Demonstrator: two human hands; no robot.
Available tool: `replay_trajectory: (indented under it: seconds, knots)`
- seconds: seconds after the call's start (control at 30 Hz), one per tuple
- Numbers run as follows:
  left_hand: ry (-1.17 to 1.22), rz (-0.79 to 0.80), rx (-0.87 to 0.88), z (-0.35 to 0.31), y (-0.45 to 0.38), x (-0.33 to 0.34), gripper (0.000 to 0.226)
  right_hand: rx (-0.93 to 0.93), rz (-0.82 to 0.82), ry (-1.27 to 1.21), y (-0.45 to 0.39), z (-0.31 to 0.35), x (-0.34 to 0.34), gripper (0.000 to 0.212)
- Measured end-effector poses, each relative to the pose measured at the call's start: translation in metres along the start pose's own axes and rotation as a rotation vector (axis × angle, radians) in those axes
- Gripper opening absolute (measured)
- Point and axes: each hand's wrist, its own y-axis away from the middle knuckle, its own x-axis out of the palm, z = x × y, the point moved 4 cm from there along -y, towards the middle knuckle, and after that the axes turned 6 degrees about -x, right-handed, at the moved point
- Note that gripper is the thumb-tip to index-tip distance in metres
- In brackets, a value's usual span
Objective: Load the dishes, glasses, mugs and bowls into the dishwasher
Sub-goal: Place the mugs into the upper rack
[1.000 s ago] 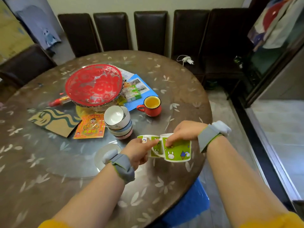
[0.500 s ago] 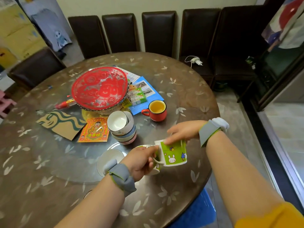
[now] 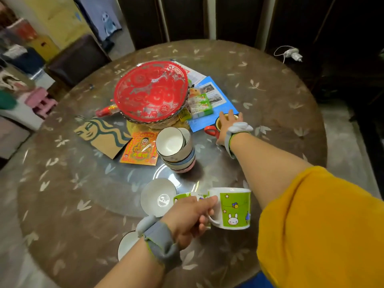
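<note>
Now | your left hand (image 3: 192,217) grips two green mugs (image 3: 232,207) by the handles, near edge of the tabletop (image 3: 62,194) | your right hand (image 3: 227,126), fingers spread, rests over the far red mug (image 3: 211,129), right of the stacked bowls (image 3: 176,148).

A green mermaid logo, seemingly the Starbucks siren, marks the brown paper bag (image 3: 103,135) on the table. A yellow tag (image 3: 184,116) under the red plate reads what looks like "Food"; other print is illegible.
</note>
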Motion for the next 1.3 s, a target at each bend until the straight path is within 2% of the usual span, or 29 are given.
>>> replay_trajectory:
  seconds: [0.2,0.3,0.4,0.53,0.57,0.63,0.67,0.7,0.77,0.8,0.83,0.87,0.9,0.93,0.97,1.0,1.13,1.17,1.2,1.27,1.3]
  knots:
    - [0.009,-0.01,-0.022,0.003,-0.001,-0.002,0.029,-0.028,-0.164,-0.09,0.001,-0.015,-0.005,0.089]
    - [-0.005,-0.012,-0.026,0.003,0.0,0.006,0.027,0.039,-0.239,-0.282,0.029,-0.031,-0.01,0.093]
    - [-0.064,-0.001,-0.004,0.005,0.001,0.026,0.025,0.067,-0.362,-0.529,0.083,-0.056,-0.011,0.095]
    - [-0.208,0.143,-0.001,0.009,0.009,0.074,0.025,0.165,-0.566,-0.737,0.186,-0.111,-0.01,0.094]
    - [-0.199,0.154,0.007,0.004,0.008,0.076,0.028,0.142,-0.588,-0.817,0.195,-0.11,-0.011,0.097]
    - [-0.29,0.256,-0.006,0.016,0.019,0.108,0.031,0.266,-0.709,-0.907,0.269,-0.132,-0.005,0.102]
    - [-0.271,0.254,0.014,0.012,0.012,0.111,0.03,0.273,-0.726,-0.901,0.278,-0.13,-0.012,0.1]
    - [-0.31,0.309,0.013,0.024,0.02,0.123,0.029,0.354,-0.795,-0.884,0.317,-0.137,-0.006,0.099]
    - [-0.434,0.419,-0.021,0.064,0.037,0.146,0.028,0.537,-0.92,-0.769,0.408,-0.141,0.011,0.097]
    - [-0.437,0.421,-0.015,0.068,0.027,0.147,0.027,0.543,-0.922,-0.748,0.417,-0.139,0.008,0.096]
    - [-0.565,0.535,-0.05,0.106,0.053,0.167,0.027,0.701,-0.963,-0.712,0.488,-0.139,0.03,0.095]
    - [-0.59,0.517,-0.029,0.108,0.047,0.17,0.027,0.697,-0.977,-0.723,0.494,-0.14,0.033,0.095]
    - [-0.68,0.595,-0.065,0.143,0.071,0.184,0.028,0.826,-1.001,-0.73,0.553,-0.134,0.054,0.094]
    - [-0.691,0.575,-0.044,0.146,0.066,0.19,0.029,0.842,-1.002,-0.719,0.562,-0.133,0.055,0.093]
    - [-0.765,0.641,-0.104,0.183,0.089,0.2,0.03,0.942,-0.988,-0.719,0.616,-0.12,0.075,0.092]
    - [-0.782,0.621,-0.101,0.189,0.084,0.203,0.032,0.946,-0.951,-0.712,0.622,-0.12,0.077,0.091]
    - [-1.129,0.803,-0.232,0.344,0.168,0.221,0.039,1.294,-0.918,-0.756,0.799,-0.067,0.159,0.093]
    - [-1.235,0.85,-0.259,0.381,0.188,0.222,0.042,1.368,-0.952,-0.804,0.837,-0.052,0.18,0.092]
    - [-1.269,0.861,-0.22,0.389,0.187,0.224,0.045,1.372,-0.914,-0.797,0.838,-0.051,0.186,0.091]
    - [-1.46,0.99,-0.258,0.492,0.245,0.212,0.052,1.574,-0.995,-0.849,0.94,-0.003,0.235,0.088]
    - [-1.529,1.0,-0.297,0.523,0.265,0.204,0.055,1.591,-1.046,-0.884,0.969,0.012,0.255,0.087]
